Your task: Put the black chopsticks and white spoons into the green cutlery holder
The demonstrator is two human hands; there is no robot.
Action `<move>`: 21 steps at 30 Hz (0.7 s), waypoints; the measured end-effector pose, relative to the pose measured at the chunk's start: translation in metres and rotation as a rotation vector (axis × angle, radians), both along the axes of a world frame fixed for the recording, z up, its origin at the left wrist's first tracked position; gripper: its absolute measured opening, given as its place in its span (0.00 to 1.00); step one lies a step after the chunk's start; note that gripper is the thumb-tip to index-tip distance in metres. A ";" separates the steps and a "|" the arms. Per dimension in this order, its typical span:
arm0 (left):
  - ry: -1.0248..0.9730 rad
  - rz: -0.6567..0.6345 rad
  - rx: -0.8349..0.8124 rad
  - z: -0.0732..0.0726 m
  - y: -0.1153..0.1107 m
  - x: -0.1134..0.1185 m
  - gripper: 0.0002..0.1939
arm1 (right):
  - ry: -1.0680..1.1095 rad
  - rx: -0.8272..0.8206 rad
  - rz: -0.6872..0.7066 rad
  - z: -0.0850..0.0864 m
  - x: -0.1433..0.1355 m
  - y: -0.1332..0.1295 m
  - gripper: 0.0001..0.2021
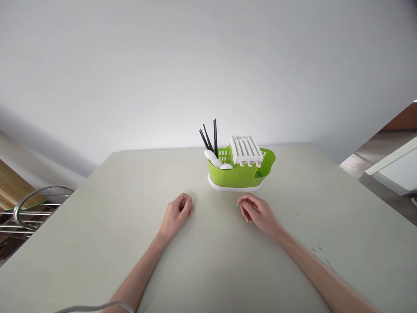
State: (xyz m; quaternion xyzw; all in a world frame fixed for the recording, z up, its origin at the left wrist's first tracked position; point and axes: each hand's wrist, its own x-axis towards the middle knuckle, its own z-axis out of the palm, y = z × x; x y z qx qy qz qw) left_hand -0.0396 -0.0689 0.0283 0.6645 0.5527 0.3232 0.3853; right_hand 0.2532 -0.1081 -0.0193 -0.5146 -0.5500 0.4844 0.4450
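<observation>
My left hand (178, 212) rests on the table in a loose fist, with nothing showing in it. On the other side, my right hand (256, 211) lies with its fingers curled in, also holding nothing that I can see. It is just in front of a green utensil basket (239, 177), apart from it. Black chopsticks (215, 137) stand in the basket's left end, and several white spoons (215, 162) lean over its front left rim. A white slotted rack (247, 148) sits across the basket's top. Under the basket is a white base tray (236, 189).
The pale table (97, 226) reaches back to a plain wall (182, 74). Left of it stands a metal wire rack (32, 217) with a wooden board (16, 184). A grey cable (94, 308) crosses my left forearm at the bottom edge.
</observation>
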 end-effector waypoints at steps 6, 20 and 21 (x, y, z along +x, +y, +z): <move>0.030 0.011 -0.007 -0.002 0.001 0.001 0.19 | 0.011 0.014 -0.027 0.001 0.001 0.000 0.11; -0.012 0.001 -0.006 0.001 -0.001 0.003 0.21 | 0.012 0.022 -0.036 -0.001 0.001 0.001 0.13; -0.023 0.004 -0.004 0.000 -0.001 0.003 0.20 | 0.014 0.019 -0.037 -0.001 0.001 0.000 0.13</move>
